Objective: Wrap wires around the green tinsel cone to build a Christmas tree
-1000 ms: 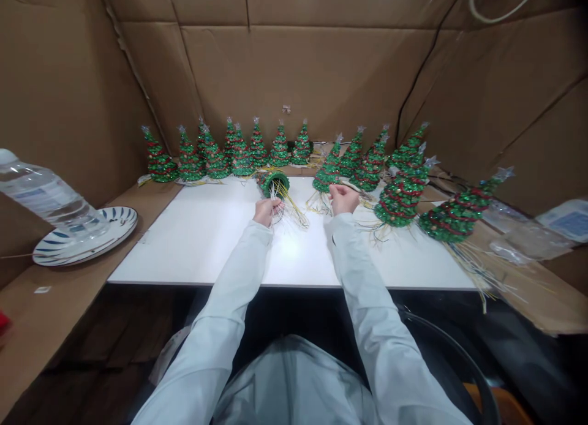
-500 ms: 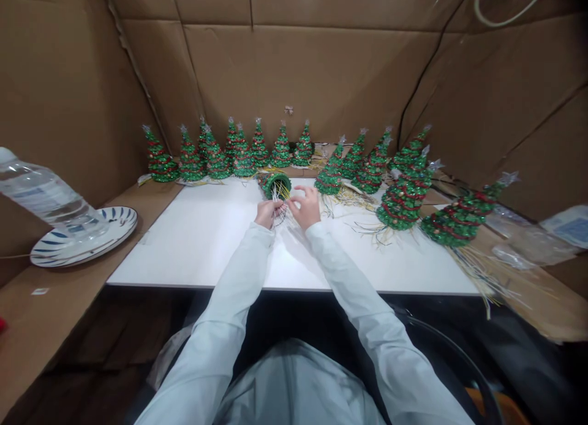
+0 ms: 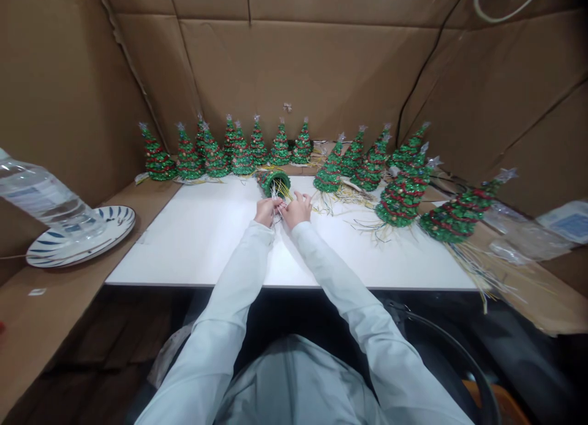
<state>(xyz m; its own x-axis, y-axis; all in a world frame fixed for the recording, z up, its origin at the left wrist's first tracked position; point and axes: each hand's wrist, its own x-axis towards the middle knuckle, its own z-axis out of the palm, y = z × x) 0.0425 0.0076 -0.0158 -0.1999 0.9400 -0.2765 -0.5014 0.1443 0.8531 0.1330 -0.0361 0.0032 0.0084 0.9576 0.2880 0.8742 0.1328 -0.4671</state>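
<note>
A small green Christmas tree [image 3: 265,181] lies on its side on the white board [image 3: 193,241], its hollow base turned toward me. White and yellow wires [image 3: 281,188] come out of that opening. My left hand [image 3: 266,212] is closed in a pinch on the white wires just in front of the base. Close against it, my right hand [image 3: 296,210] pinches at the same wires with thumb and forefinger, while its other fingers are raised. The exact strands between the fingertips are too small to make out.
Several upright trees [image 3: 215,158] line the back left, and more trees [image 3: 399,195] with loose wires stand at the right. One tree [image 3: 459,214] leans at the far right near clear plastic bags [image 3: 528,244]. A water bottle [image 3: 50,198] rests on a plate [image 3: 117,226] at the left.
My right hand has moved left and slightly down, from beside the yellow wires to against my left hand. The left hand stays on the white wires, and the tree has not moved.
</note>
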